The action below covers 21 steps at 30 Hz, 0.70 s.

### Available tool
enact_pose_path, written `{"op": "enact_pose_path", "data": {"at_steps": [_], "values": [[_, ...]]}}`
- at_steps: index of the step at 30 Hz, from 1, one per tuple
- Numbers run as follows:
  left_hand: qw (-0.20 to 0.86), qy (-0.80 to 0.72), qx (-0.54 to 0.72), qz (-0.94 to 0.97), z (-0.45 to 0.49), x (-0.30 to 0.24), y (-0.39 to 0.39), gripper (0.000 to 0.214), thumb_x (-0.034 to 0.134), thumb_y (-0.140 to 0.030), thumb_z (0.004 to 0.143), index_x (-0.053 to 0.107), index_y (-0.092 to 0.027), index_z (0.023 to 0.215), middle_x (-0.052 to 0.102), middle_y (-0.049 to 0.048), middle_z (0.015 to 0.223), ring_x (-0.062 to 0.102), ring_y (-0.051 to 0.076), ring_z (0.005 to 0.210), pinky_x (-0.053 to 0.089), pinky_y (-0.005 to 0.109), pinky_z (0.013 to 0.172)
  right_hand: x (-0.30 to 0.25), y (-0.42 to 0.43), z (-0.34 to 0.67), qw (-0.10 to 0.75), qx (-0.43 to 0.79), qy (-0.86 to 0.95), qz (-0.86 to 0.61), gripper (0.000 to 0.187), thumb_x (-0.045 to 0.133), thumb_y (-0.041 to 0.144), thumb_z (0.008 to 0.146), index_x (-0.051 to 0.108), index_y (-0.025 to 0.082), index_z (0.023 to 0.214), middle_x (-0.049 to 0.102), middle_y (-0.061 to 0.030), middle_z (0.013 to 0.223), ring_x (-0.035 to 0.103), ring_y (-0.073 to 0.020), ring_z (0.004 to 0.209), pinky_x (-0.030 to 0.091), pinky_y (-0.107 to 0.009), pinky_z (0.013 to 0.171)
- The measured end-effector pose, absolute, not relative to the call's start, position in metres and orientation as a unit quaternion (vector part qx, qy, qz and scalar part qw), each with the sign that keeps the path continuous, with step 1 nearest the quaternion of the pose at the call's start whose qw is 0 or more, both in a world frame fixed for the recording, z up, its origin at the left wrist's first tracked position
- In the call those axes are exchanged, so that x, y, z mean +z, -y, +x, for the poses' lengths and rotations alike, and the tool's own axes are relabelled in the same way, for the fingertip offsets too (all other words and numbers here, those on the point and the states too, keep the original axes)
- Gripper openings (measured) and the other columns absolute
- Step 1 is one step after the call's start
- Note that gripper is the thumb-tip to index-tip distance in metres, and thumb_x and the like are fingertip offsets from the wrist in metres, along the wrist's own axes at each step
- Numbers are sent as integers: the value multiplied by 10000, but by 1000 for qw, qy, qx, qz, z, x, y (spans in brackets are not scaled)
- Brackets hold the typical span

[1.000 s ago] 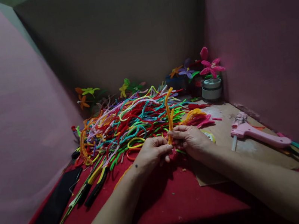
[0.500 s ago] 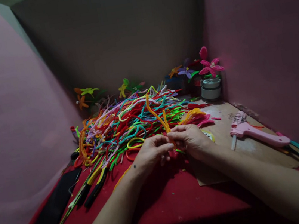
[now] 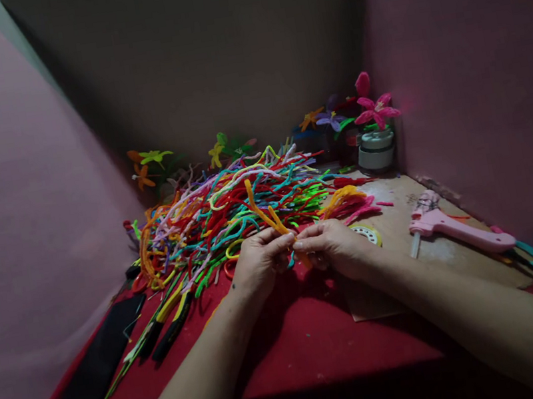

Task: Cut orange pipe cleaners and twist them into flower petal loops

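Note:
My left hand (image 3: 259, 264) and my right hand (image 3: 332, 246) meet fingertip to fingertip over the red cloth (image 3: 290, 351). Both pinch the lower end of an orange pipe cleaner (image 3: 260, 208), whose free ends slant up and to the left. Just behind the hands lies a big heap of pipe cleaners in many colours (image 3: 233, 215).
A pink glue gun (image 3: 453, 230) lies on brown cardboard at the right. Pipe-cleaner flowers stand at the back, one pink flower (image 3: 376, 108) in a small pot. Black-handled tools (image 3: 165, 327) and a dark flat object (image 3: 95, 368) lie at the left. Pink walls close both sides.
The orange pipe cleaner stood upright a second ago and has tipped to the left. Both hands have shifted slightly left and stay pinched on it.

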<state>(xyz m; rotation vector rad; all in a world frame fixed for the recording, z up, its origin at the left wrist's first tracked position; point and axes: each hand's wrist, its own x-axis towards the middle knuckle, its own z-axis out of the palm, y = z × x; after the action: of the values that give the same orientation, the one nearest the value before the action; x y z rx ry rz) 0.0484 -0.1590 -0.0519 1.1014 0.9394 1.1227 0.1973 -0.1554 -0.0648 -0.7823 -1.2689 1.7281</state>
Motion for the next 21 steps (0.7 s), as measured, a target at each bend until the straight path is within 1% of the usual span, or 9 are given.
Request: {"op": "enact_pose_path", "data": {"at_steps": [5,9,14,21], "values": [[628,-398,491,454,47,-52,159,169,682,-229,644,621,-107,743,528,-13,590,437,28,456,364,165,458,-62,156,199,397,748,444,-293,152,666,236,591,597,100,583,528,3,475,380,-51,380,246,-197,360],[625,-395,494,458,47,-52,159,160,686,-227,642,614,-99,705,493,-25,555,403,19,437,352,160,442,-59,157,199,374,782,393,-307,114,659,190,575,601,102,617,575,-23,524,406,-50,395,254,-184,367],[625,-407,476,465,47,-51,159,170,694,-239,635,608,-105,693,465,-39,530,396,19,432,343,163,439,-65,154,198,374,792,382,-295,97,664,167,573,588,109,586,545,-6,479,392,-49,376,249,-188,355],[627,-408,472,466,45,-50,159,187,707,-250,613,614,-107,689,480,-36,527,412,30,435,351,174,441,-65,156,197,382,777,392,-311,89,638,176,599,582,114,629,537,3,493,392,-54,363,240,-196,338]]}}
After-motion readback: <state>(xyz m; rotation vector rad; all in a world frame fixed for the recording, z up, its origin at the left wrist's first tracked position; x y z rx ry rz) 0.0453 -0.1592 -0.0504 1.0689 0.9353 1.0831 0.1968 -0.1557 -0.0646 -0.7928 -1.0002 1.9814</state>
